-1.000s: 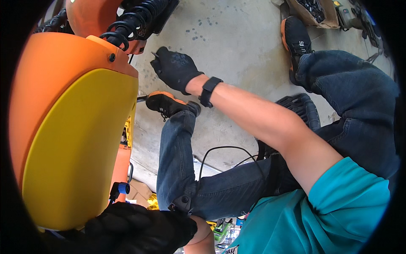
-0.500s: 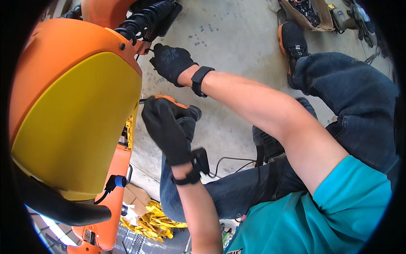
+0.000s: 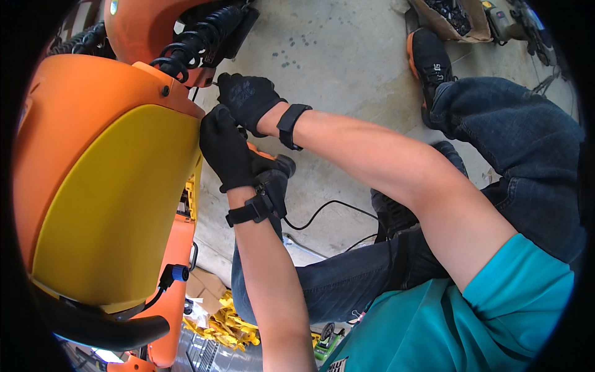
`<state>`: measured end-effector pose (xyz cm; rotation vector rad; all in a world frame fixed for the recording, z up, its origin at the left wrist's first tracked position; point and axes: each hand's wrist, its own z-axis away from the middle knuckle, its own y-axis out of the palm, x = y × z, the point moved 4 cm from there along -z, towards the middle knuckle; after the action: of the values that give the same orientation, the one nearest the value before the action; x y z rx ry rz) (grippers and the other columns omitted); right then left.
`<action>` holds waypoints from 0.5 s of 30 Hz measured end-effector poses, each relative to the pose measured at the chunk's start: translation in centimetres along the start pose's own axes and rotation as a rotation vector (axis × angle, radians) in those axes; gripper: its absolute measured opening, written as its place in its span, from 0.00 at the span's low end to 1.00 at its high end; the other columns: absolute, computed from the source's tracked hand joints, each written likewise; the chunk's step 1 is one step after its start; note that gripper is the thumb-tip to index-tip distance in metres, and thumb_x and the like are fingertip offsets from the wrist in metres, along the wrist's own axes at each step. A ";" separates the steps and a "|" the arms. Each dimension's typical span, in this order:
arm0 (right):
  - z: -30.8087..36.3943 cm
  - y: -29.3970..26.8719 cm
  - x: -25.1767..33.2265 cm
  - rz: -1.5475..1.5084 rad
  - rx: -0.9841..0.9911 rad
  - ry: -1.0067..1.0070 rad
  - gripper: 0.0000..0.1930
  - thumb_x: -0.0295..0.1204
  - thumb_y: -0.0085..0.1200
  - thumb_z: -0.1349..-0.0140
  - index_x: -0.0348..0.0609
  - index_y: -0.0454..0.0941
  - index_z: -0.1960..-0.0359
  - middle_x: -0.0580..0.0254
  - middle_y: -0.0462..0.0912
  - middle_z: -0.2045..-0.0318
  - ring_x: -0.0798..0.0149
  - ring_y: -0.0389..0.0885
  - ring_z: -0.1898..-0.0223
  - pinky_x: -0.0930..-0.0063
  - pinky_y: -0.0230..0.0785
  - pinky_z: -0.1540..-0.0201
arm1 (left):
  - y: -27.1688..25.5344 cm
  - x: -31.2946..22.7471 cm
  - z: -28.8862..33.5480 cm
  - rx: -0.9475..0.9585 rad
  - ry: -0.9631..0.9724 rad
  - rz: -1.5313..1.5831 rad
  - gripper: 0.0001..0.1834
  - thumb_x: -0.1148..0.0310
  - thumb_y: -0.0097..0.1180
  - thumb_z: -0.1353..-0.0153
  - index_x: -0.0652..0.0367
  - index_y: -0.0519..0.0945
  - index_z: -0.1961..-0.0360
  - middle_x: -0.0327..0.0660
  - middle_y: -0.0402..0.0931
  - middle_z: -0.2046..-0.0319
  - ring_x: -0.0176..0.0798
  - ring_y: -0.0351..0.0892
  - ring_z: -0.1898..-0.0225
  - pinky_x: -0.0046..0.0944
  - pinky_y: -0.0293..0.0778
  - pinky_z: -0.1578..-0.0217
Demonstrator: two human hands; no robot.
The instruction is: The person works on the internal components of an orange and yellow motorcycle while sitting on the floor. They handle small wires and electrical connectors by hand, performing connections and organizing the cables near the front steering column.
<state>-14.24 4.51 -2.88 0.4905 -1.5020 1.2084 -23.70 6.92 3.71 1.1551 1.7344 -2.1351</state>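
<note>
Both my hands wear black gloves and work beside an orange machine body (image 3: 93, 80) with a yellow panel (image 3: 118, 204). My right hand (image 3: 251, 102) is closed near the orange bracket below a black coil-spring shock absorber (image 3: 198, 43). A short dark tip pokes out from its fingers, but what it grips is hidden. Directly below it, touching or nearly touching, my left hand (image 3: 224, 146) has its fingers pinched at the panel's upper right edge. Whatever lies between those fingers cannot be made out. A thin dark line runs between the bracket and the panel.
A blue-tipped cable connector (image 3: 180, 273) hangs near a curved black bar (image 3: 118, 328). Yellow crumpled pieces (image 3: 226, 325) lie beside cardboard below. At upper right stand a box of small dark parts (image 3: 455, 18) and a power tool (image 3: 502, 25). A black cable (image 3: 322, 204) runs from my left wrist.
My left hand has moved up to meet the right hand; a dark rod end seen at its fingers is now out of sight. My right hand has shifted slightly down and left.
</note>
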 end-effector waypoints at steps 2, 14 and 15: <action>0.1 -0.1 0.0 -0.008 -0.018 -0.014 0.15 0.33 0.54 0.40 0.40 0.73 0.54 0.46 0.83 0.64 0.45 0.84 0.63 0.57 0.77 0.62 | 0.0 0.5 -0.5 0.077 -0.077 -0.067 0.16 0.63 0.49 0.34 0.67 0.78 0.70 0.39 0.75 0.78 0.33 0.75 0.79 0.33 0.67 0.79; -0.6 -0.6 -1.3 -0.171 0.283 -0.012 0.28 0.34 0.57 0.42 0.35 0.68 0.40 0.38 0.77 0.48 0.44 0.77 0.46 0.59 0.71 0.44 | 1.0 2.9 0.1 0.082 -0.506 0.342 0.10 0.68 0.49 0.33 0.59 0.78 0.70 0.32 0.71 0.79 0.29 0.70 0.80 0.29 0.68 0.77; -0.7 -0.6 -1.4 -0.219 0.313 0.007 0.30 0.35 0.57 0.42 0.35 0.67 0.39 0.38 0.76 0.47 0.44 0.76 0.44 0.59 0.69 0.42 | 1.2 3.0 0.0 0.070 -0.529 0.370 0.10 0.67 0.49 0.33 0.58 0.79 0.70 0.31 0.71 0.78 0.29 0.69 0.80 0.28 0.68 0.77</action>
<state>-13.00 4.44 -4.00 0.8361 -1.2210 1.2726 -25.13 7.51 0.85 0.7507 1.1289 -2.0330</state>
